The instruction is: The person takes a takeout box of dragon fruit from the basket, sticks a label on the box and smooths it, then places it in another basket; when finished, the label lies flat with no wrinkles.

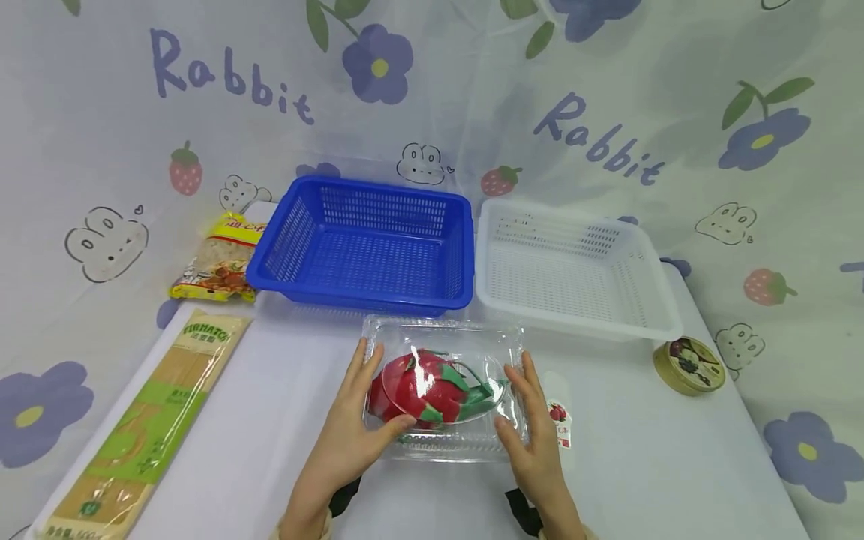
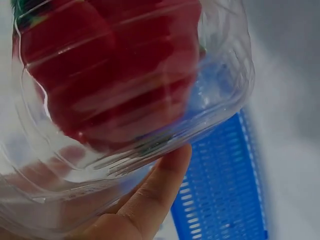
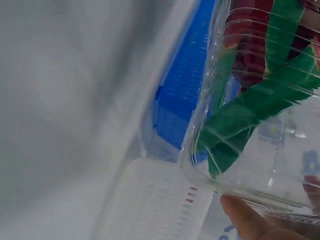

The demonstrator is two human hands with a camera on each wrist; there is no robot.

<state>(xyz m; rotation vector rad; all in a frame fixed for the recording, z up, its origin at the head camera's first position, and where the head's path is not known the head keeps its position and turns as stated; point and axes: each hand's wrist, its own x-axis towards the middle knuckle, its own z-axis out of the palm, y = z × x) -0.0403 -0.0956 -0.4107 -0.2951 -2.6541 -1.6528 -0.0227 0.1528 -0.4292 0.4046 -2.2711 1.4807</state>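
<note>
Both hands hold a clear plastic clamshell box [image 1: 448, 448] between them, close over the white table in the head view. Inside lies a red dragon fruit [image 1: 421, 382] with green scales. My left hand [image 1: 344, 431] grips the left side, its thumb over the lid's front corner and its fingers along the edge. On the opposite side, my right hand [image 1: 538, 442] grips the box with its thumb at the front right. Through the clear wall the left wrist view shows the fruit's red skin [image 2: 115, 75]; green scales [image 3: 260, 110] fill part of the right wrist view.
A blue basket [image 1: 364, 300] and a white basket [image 1: 574, 321] stand behind the box. Spaghetti [image 1: 145, 420] in a long pack and a yellow food bag [image 1: 219, 262] lie left. At right are a round tin [image 1: 688, 366] and a small fruit-printed label [image 1: 560, 427].
</note>
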